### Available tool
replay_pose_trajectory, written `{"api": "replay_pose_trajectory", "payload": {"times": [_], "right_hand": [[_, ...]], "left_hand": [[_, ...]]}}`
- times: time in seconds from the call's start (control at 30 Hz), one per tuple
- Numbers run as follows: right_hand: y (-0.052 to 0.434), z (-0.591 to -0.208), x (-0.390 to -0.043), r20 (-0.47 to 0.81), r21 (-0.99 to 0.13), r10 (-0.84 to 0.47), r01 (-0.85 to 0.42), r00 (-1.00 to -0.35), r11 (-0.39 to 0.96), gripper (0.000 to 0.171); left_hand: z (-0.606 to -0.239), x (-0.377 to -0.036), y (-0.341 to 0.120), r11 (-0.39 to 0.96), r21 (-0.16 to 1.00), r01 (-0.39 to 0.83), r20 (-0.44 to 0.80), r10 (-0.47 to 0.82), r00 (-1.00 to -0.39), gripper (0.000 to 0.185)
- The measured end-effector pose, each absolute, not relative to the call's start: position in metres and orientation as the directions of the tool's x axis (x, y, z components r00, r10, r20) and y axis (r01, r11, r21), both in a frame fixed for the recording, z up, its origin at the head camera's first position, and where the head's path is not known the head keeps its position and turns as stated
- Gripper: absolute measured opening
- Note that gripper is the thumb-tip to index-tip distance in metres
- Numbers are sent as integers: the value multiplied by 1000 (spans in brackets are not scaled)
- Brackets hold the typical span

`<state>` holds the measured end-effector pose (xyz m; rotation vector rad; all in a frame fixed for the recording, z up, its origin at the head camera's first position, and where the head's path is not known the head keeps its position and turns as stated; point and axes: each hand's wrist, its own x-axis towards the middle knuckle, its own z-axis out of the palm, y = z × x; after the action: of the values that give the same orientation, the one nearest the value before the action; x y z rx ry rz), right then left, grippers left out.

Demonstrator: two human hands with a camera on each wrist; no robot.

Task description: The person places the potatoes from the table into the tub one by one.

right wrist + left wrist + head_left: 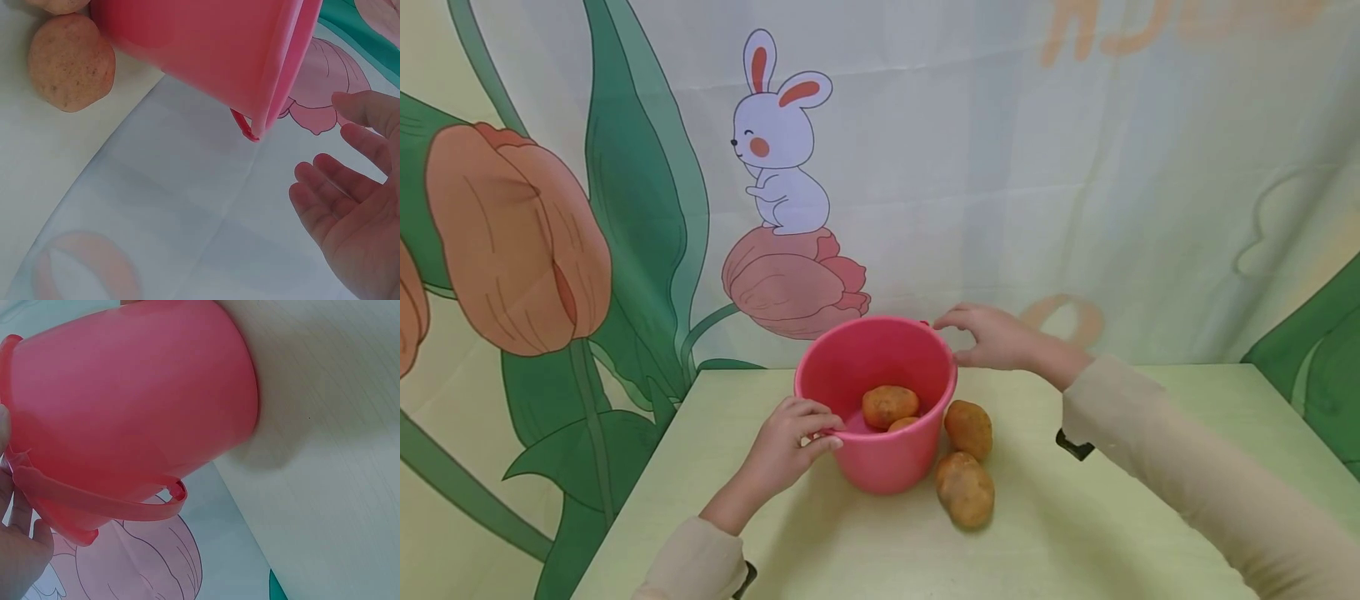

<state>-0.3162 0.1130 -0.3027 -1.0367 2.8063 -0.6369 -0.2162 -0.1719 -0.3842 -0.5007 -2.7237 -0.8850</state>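
A pink plastic bucket [891, 458] stands on the table, two potatoes visible inside it, one potato [891, 407] in plain sight and the other partly hidden by the rim. My left hand [790, 442] grips the near-left rim between thumb and fingers; in the left wrist view the bucket's handle [94, 500] hangs down along the outside near that hand. Beside the right rim is my right hand [996, 337], its fingers spread and bent slightly. The right wrist view shows this hand [356, 212] apart from the bucket, holding nothing.
Two more potatoes lie on the table right of the bucket: one potato [968, 430] close to its wall, another potato [966, 492] nearer the front. Behind the pale table [1037, 533] hangs a printed curtain [940, 183] with a rabbit and tulips.
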Motion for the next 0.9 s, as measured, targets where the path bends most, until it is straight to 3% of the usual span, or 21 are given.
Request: {"api": "replay_pose_trajectory", "payload": {"times": [0.47,0.9], "right_hand": [[130,-303,-314,45,-437,-595,-551,-803,710,43],[143,-314,-307,33,-432,-627,-577,-778,693,45]], "left_hand": [[-384,-216,-172,766,517,382,314,245,-917,26],[-384,-216,-172,765,524,375,307,242,-921,26]]}}
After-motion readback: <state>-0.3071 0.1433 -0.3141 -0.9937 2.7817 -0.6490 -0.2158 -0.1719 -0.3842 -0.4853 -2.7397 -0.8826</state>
